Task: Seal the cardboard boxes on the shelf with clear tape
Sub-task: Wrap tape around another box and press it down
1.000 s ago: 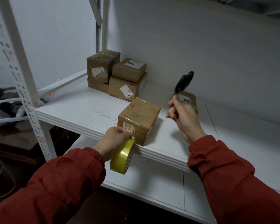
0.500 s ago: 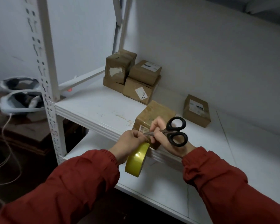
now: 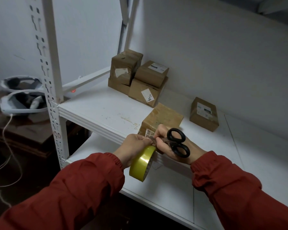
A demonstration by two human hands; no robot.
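A small cardboard box (image 3: 163, 117) sits at the front edge of the white shelf (image 3: 98, 112). My left hand (image 3: 133, 146) grips a yellowish roll of clear tape (image 3: 142, 163) just below and in front of the box. My right hand (image 3: 170, 145) holds black-handled scissors (image 3: 177, 143), their blades pointing left at the tape strip stretched between the roll and the box. The blade tips are hidden between my fingers.
A stack of three cardboard boxes (image 3: 138, 77) stands at the shelf's back left, and a lone box (image 3: 204, 113) lies at the back right. A perforated white upright (image 3: 48, 67) frames the left. White headsets (image 3: 22, 97) with a cable lie on a dark table (image 3: 20, 130).
My right hand came down from a raised position and brought the scissors to the tape at the box's front edge. The view shifted slightly left; my left hand kept the roll in place.
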